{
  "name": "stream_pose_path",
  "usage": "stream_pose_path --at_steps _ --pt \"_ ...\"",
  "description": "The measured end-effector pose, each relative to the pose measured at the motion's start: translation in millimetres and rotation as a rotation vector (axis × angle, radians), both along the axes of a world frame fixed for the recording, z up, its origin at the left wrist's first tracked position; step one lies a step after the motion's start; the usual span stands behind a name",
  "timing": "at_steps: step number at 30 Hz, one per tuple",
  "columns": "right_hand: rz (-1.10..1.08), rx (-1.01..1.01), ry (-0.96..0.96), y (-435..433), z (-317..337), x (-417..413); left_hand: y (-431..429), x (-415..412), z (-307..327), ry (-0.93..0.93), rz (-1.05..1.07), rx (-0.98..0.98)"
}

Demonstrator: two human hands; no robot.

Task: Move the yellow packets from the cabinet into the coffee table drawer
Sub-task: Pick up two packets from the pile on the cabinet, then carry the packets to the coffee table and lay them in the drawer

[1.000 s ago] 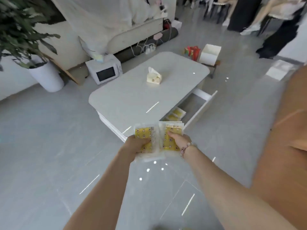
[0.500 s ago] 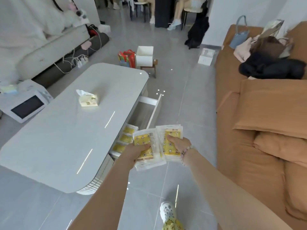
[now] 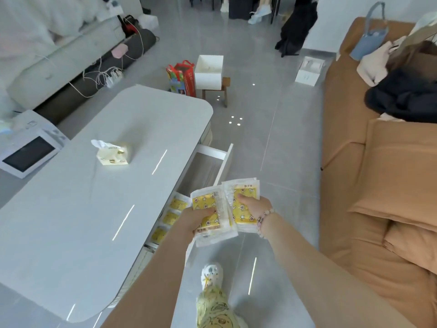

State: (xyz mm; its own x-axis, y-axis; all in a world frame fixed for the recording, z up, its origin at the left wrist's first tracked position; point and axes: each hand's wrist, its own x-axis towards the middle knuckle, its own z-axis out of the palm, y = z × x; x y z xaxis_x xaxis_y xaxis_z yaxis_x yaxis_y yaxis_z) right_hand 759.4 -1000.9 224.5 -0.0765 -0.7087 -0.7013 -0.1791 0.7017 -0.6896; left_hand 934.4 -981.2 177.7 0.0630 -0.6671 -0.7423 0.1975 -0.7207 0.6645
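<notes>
Both hands are up in front of the body, over the floor just beside the open coffee table drawer point(image 3: 225, 162). The left hand point(image 3: 197, 216) grips a stack of yellow packets point(image 3: 203, 201), thumb laid across the printed face and the other fingers curled underneath, mostly hidden. The right hand point(image 3: 255, 205) grips a second stack of yellow packets point(image 3: 246, 190) the same way, thumb pressed on top and fingers under, so I cannot tell their spread. The two stacks touch and overlap at the inner edges, and the clear wrapper margins stick out past the fingers. There is a beaded bracelet point(image 3: 262, 218) on the right wrist. The drawer is pulled out from the white coffee table point(image 3: 94, 209), and three more yellow packets point(image 3: 170, 218) lie in a row in its near end, partly under the tabletop edge; the held stacks are above and just right of those. A tissue pack point(image 3: 113, 153) sits on the tabletop. A brown sofa point(image 3: 390, 185) is on the right, with cushions, bags and dark clothing on it. A white microwave point(image 3: 29, 153) sits on the floor far left. A red bag point(image 3: 182, 76) and a white box point(image 3: 209, 71) on a small stool stand past the table. One white shoe point(image 3: 211, 274) shows below the hands.
</notes>
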Motion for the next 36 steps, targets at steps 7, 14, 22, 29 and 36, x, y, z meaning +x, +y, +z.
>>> stream_pose_path --at_steps 7,14,22,29,36 --pt "0.018 0.056 0.007 -92 -22 15 -85 16 -27 0.077 -0.010 0.058" --pt "0.085 0.105 0.057 -206 -32 37 -184 33 -41 0.136 0.046 0.108" --pt "0.199 0.164 0.142 -289 -79 40 -248 28 -81 0.172 0.086 0.205" --pt "0.358 0.285 0.129 -345 -143 62 -262 20 -140 0.165 0.393 0.308" --pt "0.646 0.326 0.168 -395 -244 109 -278 32 -240 0.126 0.628 0.446"
